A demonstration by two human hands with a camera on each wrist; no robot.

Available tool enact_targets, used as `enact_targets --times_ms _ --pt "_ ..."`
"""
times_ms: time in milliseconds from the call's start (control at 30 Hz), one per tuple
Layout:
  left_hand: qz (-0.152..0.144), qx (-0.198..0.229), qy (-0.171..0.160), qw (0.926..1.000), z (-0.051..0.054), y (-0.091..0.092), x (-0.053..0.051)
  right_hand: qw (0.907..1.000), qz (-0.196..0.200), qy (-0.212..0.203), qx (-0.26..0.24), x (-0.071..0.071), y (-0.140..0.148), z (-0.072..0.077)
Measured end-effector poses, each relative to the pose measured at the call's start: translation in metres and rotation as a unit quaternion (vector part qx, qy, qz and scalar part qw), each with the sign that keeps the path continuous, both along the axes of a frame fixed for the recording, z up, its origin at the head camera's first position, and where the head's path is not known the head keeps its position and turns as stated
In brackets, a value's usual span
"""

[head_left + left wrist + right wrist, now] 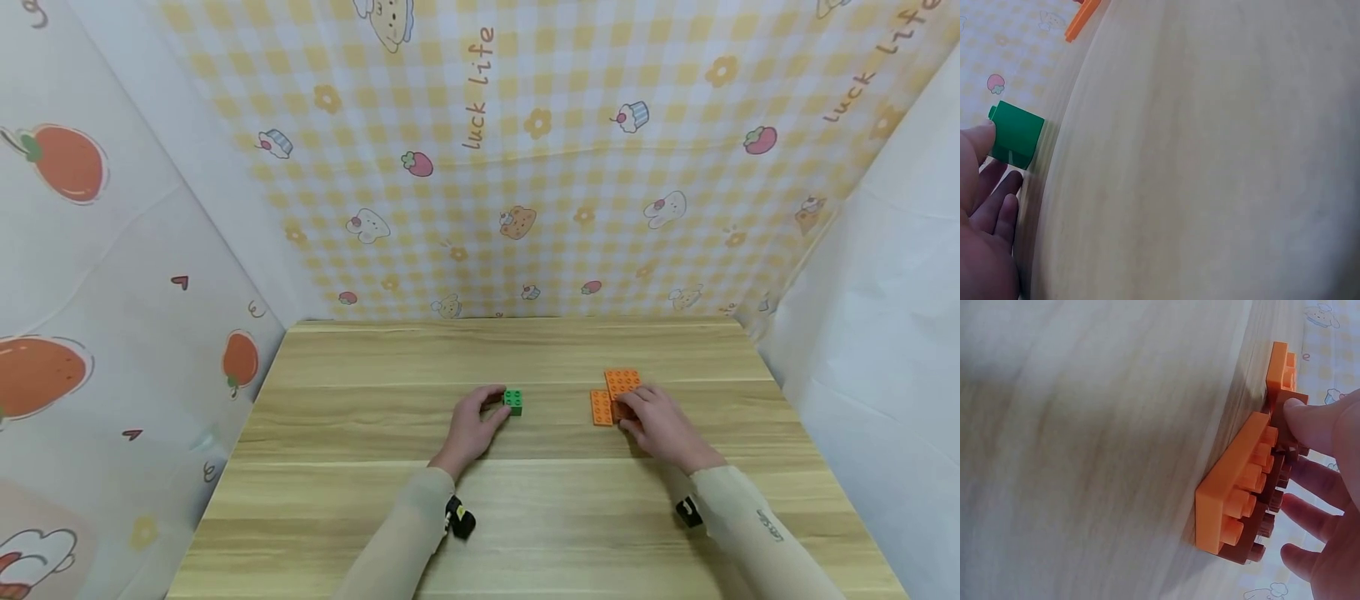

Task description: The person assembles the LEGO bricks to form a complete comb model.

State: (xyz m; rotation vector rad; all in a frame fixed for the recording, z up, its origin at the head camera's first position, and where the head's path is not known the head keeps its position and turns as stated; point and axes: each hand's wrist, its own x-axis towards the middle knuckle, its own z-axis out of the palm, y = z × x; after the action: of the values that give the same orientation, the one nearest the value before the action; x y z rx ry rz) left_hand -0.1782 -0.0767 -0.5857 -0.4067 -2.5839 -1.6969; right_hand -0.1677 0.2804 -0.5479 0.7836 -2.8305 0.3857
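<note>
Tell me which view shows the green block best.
Left wrist: there the green block looks largest, its side plainly visible. The head view shows it small, with its studded top; the right wrist view lacks it.

The wood-grained table [337,400] was bounded at the rear by a yellow-and-white checked cloth [573,171], cupcake-printed and lettered "luck life". The left side was enclosed by a fruit-patterned white sheet [142,275], the right by a paler, plain-looking sheet [870,275].

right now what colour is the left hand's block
The block is green, clearest in the left wrist view.
</note>
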Motion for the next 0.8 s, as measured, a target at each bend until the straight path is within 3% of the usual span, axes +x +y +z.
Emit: enact_targets --times_ms 200,567,800 --pt "-0.002 -0.002 0.002 1.0 0.0 0.0 -0.001 0.9999 -0.009 -0.012 -0.005 0.001 0.0 0.004" --pt "-0.002 0.0 0.004 1.0 -0.001 0.0 -0.001 0.997 -0.004 -0.005 -0.078 0.0 -0.009 0.014" --pt "-0.002 0.0 -0.008 1.0 0.0 0.001 -0.001 0.9906 -0.017 -0.047 -0.127 0.002 -0.02 0.021"
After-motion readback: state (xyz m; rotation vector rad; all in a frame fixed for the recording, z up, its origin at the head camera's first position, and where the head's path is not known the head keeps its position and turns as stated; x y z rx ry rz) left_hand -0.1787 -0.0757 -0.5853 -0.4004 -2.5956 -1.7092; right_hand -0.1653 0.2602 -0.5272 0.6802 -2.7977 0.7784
